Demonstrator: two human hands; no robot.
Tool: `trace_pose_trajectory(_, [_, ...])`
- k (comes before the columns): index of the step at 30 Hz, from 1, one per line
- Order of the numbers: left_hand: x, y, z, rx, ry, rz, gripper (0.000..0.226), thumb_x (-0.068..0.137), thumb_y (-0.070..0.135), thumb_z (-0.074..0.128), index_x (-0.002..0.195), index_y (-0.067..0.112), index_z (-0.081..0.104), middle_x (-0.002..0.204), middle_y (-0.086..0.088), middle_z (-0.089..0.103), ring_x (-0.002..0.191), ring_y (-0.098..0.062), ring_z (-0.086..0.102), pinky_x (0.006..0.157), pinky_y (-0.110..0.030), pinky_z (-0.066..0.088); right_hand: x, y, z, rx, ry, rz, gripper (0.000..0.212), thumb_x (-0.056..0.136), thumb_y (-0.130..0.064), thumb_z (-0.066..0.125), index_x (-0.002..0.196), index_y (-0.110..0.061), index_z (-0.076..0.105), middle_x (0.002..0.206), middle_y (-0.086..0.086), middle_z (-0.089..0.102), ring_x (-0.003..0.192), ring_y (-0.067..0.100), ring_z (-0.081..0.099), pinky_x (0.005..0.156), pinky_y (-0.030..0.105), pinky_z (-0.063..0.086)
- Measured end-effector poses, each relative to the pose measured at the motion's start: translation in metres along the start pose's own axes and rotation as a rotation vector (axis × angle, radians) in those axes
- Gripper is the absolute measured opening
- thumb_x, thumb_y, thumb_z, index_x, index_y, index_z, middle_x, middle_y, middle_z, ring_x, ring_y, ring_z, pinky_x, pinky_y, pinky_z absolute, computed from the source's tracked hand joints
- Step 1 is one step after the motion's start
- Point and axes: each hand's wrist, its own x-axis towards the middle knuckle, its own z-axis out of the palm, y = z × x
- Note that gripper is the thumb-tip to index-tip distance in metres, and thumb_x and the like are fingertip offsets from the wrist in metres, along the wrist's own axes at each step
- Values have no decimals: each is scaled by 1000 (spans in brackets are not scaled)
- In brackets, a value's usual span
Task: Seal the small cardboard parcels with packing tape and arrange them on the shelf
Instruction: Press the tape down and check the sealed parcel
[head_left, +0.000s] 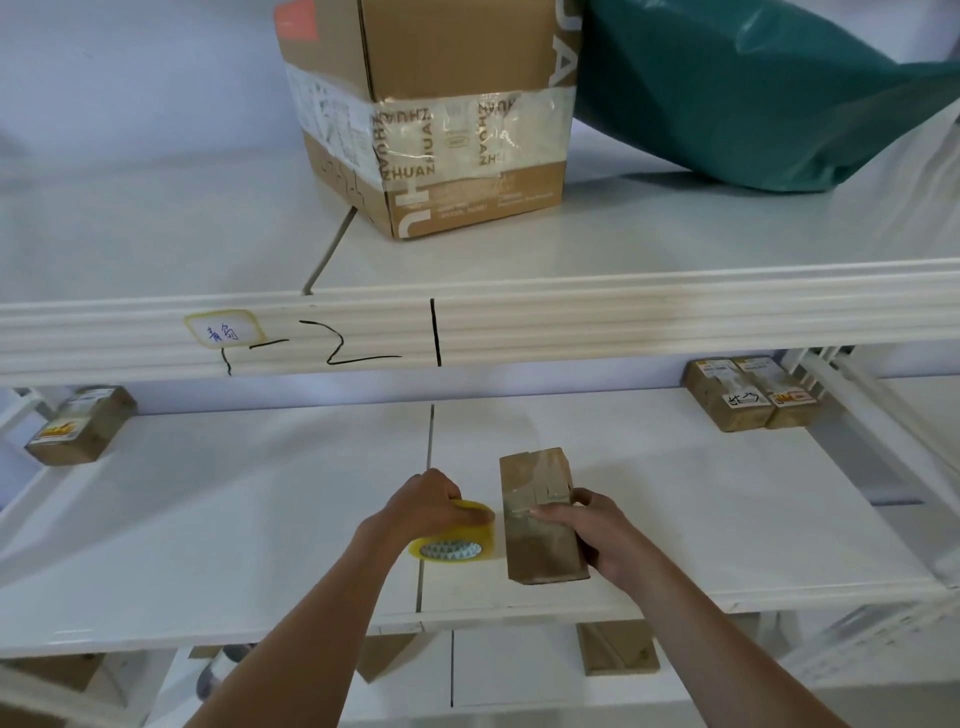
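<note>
A small brown cardboard parcel lies lengthwise on the white middle shelf, with clear tape across its top. My right hand grips it from the right side, thumb behind and fingertips pressed on the taped top. Just left of the parcel sits a yellow roll of packing tape; my left hand grips it from above, and the roll touches the parcel's left side.
Two labelled small parcels stand at the back right of the same shelf and one more at the back left. On the upper shelf are a large taped carton and a green plastic bag. Lower shelves show below.
</note>
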Motion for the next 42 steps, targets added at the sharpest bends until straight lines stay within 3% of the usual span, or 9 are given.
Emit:
trace_pose_trajectory(5, [5,2,8,222,49,-62,69,68,89,60,78,21,68,78,6,67,69,-11,64,71,-25,55,8,8,-6,-11,23,21,57,70,-14,91,119,-8,63,101,11,79,94,29,76,94,52,58])
trace_pose_trajectory(12, [14,7,17,242,7,-95,73,67,88,60,82,18,69,82,2,68,80,-18,69,79,-31,56,19,12,-12,22,-26,101,49,77,-13,87,120,-3,66,106,12,78,99,30,75,91,47,60])
trace_pose_trajectory(19, [22,16,18,354,63,-122,81,70,86,62,107,14,61,105,-1,69,102,-22,66,90,-32,44,33,19,-12,-76,79,144,49,74,-21,90,113,0,69,102,11,77,97,29,73,88,45,61])
trace_pose_trajectory(21, [24,17,21,362,74,-131,80,70,85,63,109,15,61,108,-1,69,104,-22,65,89,-32,42,40,20,-11,-178,95,127,50,75,-26,90,112,0,69,100,8,76,93,24,72,79,37,61])
trace_pose_trajectory(24, [29,19,26,341,66,-152,76,72,82,65,110,16,62,107,-1,69,103,-21,65,85,-31,42,52,20,-12,-369,135,119,47,78,-37,86,108,-6,67,94,2,71,85,16,66,63,22,51])
trace_pose_trajectory(29, [33,22,32,325,49,-141,69,74,78,67,103,15,66,99,0,70,95,-21,66,82,-31,47,74,30,-16,-617,237,154,73,48,-72,80,95,-19,67,94,-1,72,97,27,65,89,43,56])
trace_pose_trajectory(35, [33,24,34,319,61,-144,61,74,74,70,92,17,61,93,2,67,95,-21,66,79,-30,46,68,28,-6,-954,402,43,52,70,-69,75,91,-23,59,93,-2,67,96,27,62,89,43,53])
trace_pose_trajectory(39, [32,27,35,334,65,-142,60,74,73,70,92,17,60,86,3,63,91,-20,67,82,-31,50,66,30,-6,-908,385,93,53,71,-71,72,90,-26,51,90,-3,64,94,27,62,90,47,53])
trace_pose_trajectory(42, [30,31,35,354,77,-134,60,76,72,70,96,16,61,86,3,61,91,-19,67,85,-30,50,59,29,-8,-890,440,14,57,83,-73,60,101,-19,51,91,-2,63,91,25,64,86,43,55])
